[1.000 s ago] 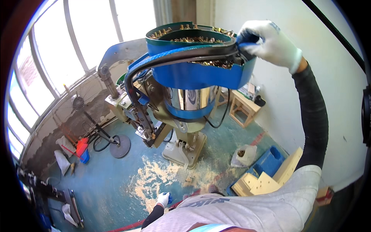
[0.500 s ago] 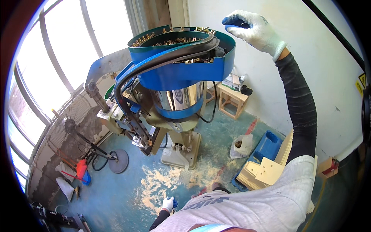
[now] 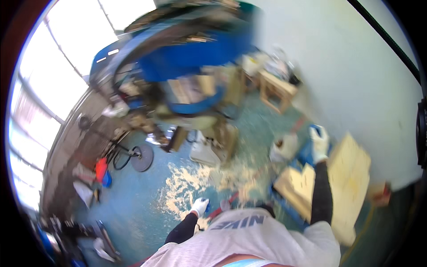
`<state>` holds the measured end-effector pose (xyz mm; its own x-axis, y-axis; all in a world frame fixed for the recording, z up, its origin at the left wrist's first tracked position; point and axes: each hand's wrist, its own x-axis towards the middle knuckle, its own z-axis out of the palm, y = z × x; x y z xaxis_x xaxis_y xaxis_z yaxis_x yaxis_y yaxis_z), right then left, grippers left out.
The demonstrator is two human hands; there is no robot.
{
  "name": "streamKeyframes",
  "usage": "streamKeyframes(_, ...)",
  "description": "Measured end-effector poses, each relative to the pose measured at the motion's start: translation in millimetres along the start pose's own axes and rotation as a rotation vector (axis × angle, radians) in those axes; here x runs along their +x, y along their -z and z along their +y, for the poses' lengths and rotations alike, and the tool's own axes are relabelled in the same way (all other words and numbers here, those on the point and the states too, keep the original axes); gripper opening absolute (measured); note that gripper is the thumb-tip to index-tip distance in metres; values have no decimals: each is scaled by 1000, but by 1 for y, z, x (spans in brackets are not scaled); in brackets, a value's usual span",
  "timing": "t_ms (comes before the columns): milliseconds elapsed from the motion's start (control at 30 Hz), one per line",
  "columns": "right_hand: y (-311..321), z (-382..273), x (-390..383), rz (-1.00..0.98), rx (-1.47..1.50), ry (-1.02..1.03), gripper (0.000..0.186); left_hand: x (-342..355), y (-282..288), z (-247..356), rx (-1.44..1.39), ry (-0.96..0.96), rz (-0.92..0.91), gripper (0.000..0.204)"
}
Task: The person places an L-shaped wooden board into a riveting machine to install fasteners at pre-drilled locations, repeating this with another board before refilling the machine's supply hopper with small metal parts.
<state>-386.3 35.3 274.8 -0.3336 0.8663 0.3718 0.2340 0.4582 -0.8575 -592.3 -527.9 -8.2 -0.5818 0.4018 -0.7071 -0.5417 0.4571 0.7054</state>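
Note:
My left hand, in a white glove with blue palm, hangs low above the floor beside my shirt. Its fingers are too small and blurred to tell whether it grips anything. In the same kind of glove, my right hand is out to the right, in front of the blue crate. Its fingers curve loosely with a gap at the thumb, and nothing shows between them. At the top stands a blue round feeder bowl, smeared by motion, with brass-coloured parts along its top. Neither hand touches it.
Wooden boards lie at the right by a blue crate. A white bag stands on the floor near a small wooden stool. Sawdust covers part of the floor. A round fan base is at the left.
My right hand has come down from beside the feeder bowl to near the crate and boards. My left hand has shifted slightly up in view. The whole view has moved and the bowl sits higher.

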Motion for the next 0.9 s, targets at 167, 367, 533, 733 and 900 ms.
streamKeyframes(167, 22, 151, -173, -180, 191, -568, 24, -8, -99, 48, 278, -32, -159, 18)
streamKeyframes(367, 143, 239, -342, -89, 162, -985, 26, 47, -290, 47, 629, 179, -348, 26)
streamKeyframes(533, 214, 294, -397, 266, 362, -1361, 21, 105, -476, 24, 1064, -563, -314, 28)
streamKeyframes(733, 239, 374, -335, 766, 841, -1468, 42, 97, -609, 5, 491, 198, -163, 66)
streamKeyframes(900, 242, 386, -288, 876, 1114, -1320, 47, 85, -597, 33, 572, 50, -261, 60)
